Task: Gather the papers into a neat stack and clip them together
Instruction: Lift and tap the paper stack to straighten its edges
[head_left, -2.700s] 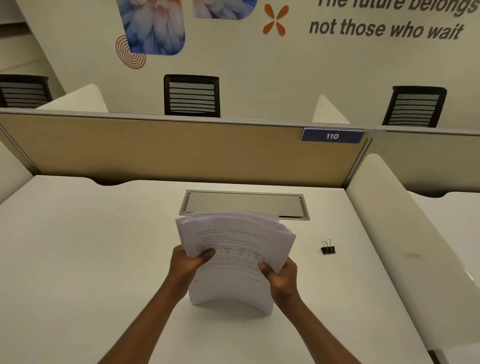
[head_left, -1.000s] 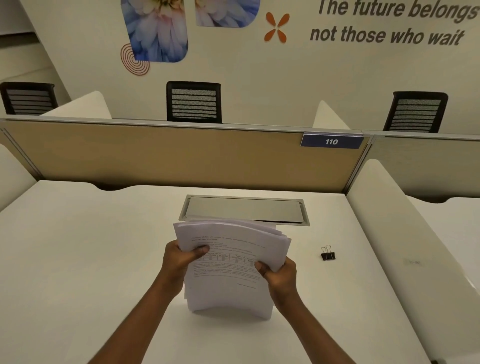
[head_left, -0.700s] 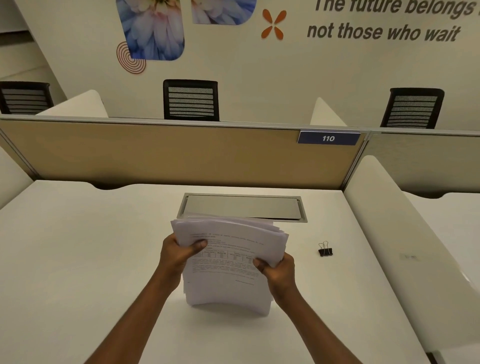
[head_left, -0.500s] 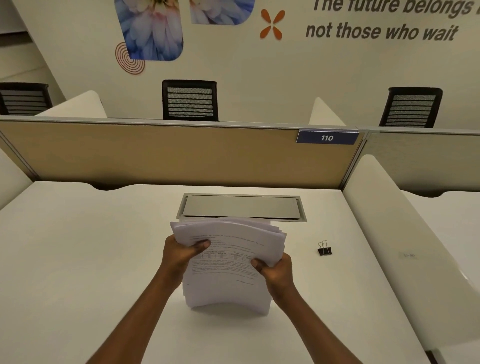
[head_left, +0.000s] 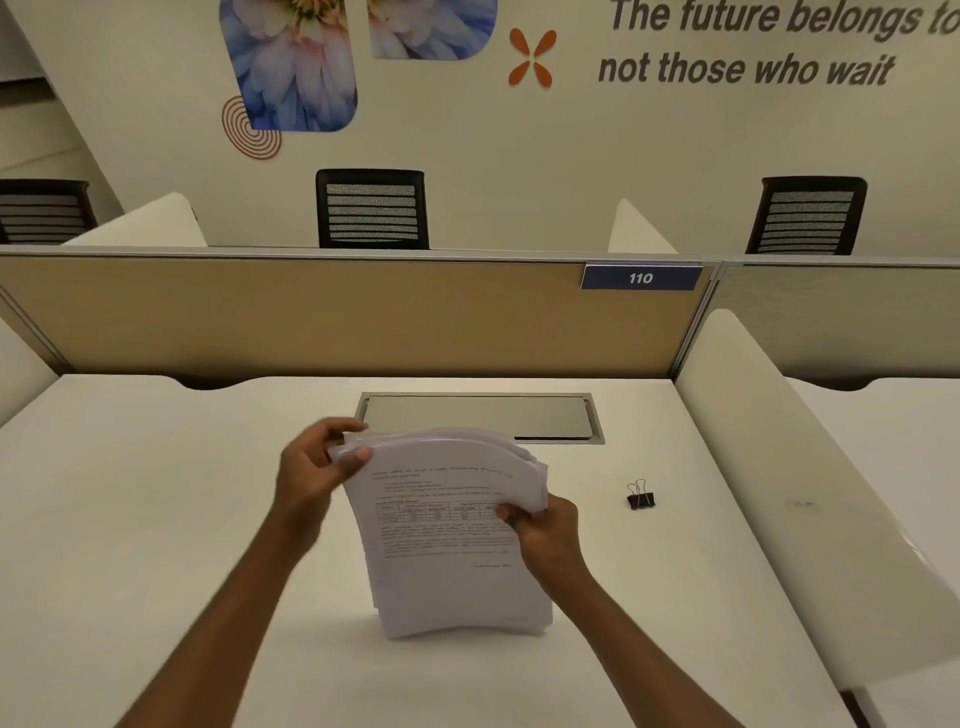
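Note:
A thick stack of printed white papers (head_left: 447, 566) stands on its bottom edge on the white desk (head_left: 156, 519), bowed and leaning toward me. My left hand (head_left: 311, 473) pinches the stack's top left corner between thumb and fingers. My right hand (head_left: 545, 530) grips the right edge about halfway up. The top sheets fan out slightly at the upper right. A small black binder clip (head_left: 640, 498) lies on the desk to the right of the papers, apart from both hands.
A metal cable-port lid (head_left: 478, 418) is set into the desk just behind the papers. A tan partition (head_left: 311, 317) with a "110" label closes the back; a white divider (head_left: 779, 467) rises on the right. Black chairs stand beyond.
My left hand has slid from the stack's left edge up to its top left corner. The stack's top has tipped a little to the right. The right hand keeps its grip.

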